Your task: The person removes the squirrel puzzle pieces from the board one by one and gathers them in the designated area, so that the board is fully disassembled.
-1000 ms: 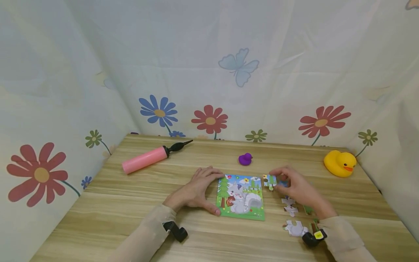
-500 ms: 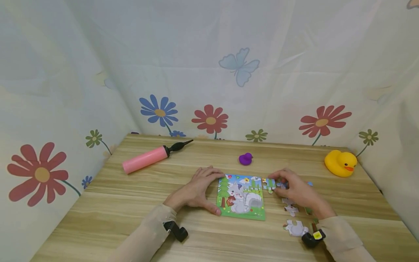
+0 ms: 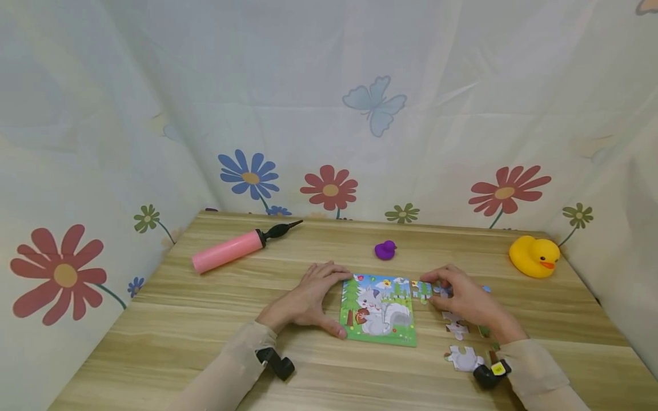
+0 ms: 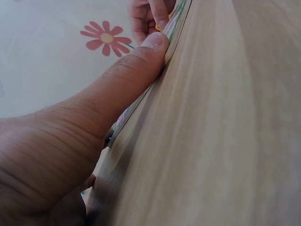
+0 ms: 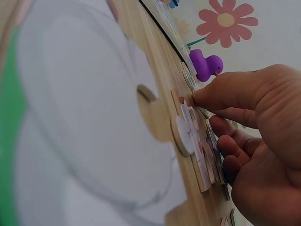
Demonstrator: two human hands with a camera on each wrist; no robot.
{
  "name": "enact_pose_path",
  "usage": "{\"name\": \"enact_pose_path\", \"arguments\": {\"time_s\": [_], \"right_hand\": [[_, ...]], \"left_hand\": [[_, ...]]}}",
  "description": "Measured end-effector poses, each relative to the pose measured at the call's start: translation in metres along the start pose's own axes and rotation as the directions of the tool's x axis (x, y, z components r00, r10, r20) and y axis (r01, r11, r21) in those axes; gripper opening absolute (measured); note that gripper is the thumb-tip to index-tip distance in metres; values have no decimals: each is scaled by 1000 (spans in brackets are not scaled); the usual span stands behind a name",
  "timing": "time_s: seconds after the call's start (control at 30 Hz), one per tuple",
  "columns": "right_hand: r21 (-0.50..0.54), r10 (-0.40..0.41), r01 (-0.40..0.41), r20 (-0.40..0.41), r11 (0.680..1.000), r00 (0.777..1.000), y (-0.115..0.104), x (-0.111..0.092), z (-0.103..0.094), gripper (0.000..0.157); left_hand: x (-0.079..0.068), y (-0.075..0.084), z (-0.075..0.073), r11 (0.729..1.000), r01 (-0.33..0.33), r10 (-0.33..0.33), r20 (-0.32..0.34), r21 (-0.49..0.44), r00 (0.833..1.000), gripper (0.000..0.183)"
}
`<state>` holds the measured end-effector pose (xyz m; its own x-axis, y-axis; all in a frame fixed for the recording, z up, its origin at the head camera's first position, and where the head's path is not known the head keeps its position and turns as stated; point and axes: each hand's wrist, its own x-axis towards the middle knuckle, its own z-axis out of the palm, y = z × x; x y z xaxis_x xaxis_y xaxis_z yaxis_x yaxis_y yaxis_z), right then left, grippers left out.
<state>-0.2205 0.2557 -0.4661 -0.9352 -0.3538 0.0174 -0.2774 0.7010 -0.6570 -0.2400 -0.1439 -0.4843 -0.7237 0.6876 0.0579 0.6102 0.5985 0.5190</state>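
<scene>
A square squirrel picture puzzle lies flat on the wooden table. My left hand rests along its left side, fingers at the top left corner, thumb at the bottom left. In the left wrist view the thumb stretches straight along the puzzle's edge. My right hand pinches a jigsaw piece with trees and sky, just right of the puzzle. Seen from the right wrist, its fingertips are down at pieces on the table. Its fingers and palm partly cover other pieces.
More jigsaw pieces lie loose below and under the right hand. A purple duck sits behind the puzzle, a yellow duck at the far right. A pink hand pump lies at the back left. Flowered cloth hangs behind the table.
Over the first half second the right hand moves slightly left and lowers its piece close beside the puzzle's right edge, then stays there. The left hand stays put.
</scene>
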Motion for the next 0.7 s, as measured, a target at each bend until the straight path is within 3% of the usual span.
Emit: {"name": "enact_pose_path", "arguments": {"time_s": [0.7], "right_hand": [[36, -23, 23, -22, 999, 1000, 0, 0, -1, 48]], "left_hand": [[-1, 1, -1, 1000, -1, 1, -1, -8, 1000, 121]]}}
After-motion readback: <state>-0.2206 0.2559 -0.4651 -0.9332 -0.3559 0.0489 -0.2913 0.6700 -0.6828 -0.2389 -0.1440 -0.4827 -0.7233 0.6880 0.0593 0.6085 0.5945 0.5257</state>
